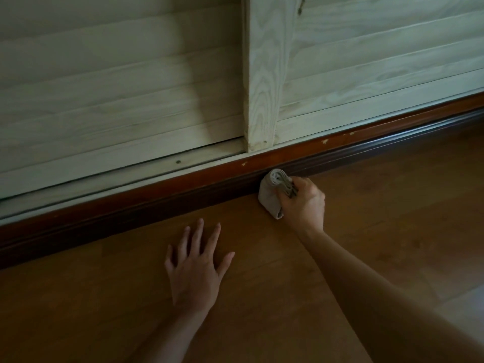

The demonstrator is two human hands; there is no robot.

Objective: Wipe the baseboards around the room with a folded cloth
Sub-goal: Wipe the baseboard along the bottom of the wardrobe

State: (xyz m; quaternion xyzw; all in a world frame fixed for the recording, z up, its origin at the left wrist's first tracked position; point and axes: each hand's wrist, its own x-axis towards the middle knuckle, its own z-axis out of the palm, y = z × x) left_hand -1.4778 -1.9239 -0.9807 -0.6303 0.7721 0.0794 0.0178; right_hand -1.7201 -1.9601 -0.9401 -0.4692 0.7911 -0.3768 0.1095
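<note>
A dark reddish-brown baseboard [157,203] runs diagonally from lower left to upper right, along the foot of pale wood panelling. My right hand [303,203] grips a folded grey cloth [269,195] and holds it against the baseboard's lower face, where it meets the floor. My left hand [196,265] lies flat on the wooden floor with fingers spread, a little in front of the baseboard and to the left of the cloth.
Pale wood sliding panels [117,100] with a vertical post [262,87] rise above the baseboard. The baseboard's top edge shows small chipped spots [324,141]. Brown wooden floor [392,205] spreads to the right and towards me.
</note>
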